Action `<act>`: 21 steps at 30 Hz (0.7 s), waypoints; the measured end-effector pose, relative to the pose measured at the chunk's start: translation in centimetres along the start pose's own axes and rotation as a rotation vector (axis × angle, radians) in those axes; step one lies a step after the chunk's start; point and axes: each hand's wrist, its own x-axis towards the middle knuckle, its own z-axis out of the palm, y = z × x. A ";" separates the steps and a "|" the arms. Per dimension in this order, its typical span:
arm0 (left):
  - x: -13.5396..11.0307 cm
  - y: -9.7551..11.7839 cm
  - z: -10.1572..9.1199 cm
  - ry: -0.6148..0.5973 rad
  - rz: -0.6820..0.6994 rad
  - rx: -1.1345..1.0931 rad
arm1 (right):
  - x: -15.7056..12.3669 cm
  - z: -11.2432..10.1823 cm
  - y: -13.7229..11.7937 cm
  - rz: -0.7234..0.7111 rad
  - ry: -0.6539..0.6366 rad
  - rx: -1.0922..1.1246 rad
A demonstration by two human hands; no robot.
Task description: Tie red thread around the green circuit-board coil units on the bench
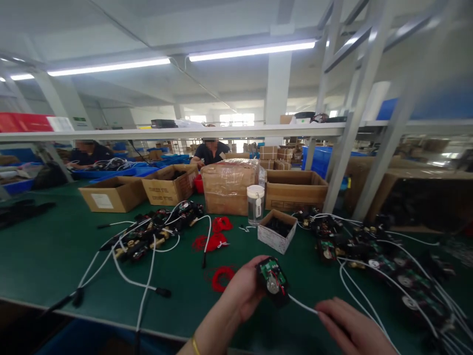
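Note:
My left hand point(248, 287) is closed around a small black housing, whose open face shows a green circuit board point(271, 274), a round silver part and red wires. From the housing's lower right a white cable point(302, 304) runs to my right hand point(351, 320), which pinches it between thumb and fingers. Close to my left hand lies a coil of red wire point(222, 279), with more red wire bundles point(216, 241) behind it. A small white-patterned box point(278, 241) holding black parts stands just beyond the held unit.
Piles of black units with white cables lie at left point(158, 231) and right point(391, 273). Behind stand cardboard boxes point(231, 190) and a clear lidded bottle point(255, 206). A metal shelf point(177, 133) crosses above the green table point(177, 310). Two people sit at benches farther back.

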 end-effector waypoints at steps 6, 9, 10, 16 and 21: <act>5.2 -2.0 -0.8 -0.024 -0.032 0.269 | 1.8 1.3 2.1 0.033 0.123 -0.336; 6.6 -2.4 -1.1 -0.041 0.057 0.424 | 2.8 2.4 2.2 0.066 0.053 -0.451; 7.0 -2.5 -1.2 -0.043 0.090 0.465 | 3.0 2.7 2.2 0.078 0.030 -0.486; 7.7 -2.8 -2.0 0.030 0.236 0.623 | 3.0 4.1 3.1 0.103 0.008 -0.617; 3.1 -2.3 -3.1 0.077 0.385 0.717 | 2.9 4.5 3.9 0.094 0.045 -0.649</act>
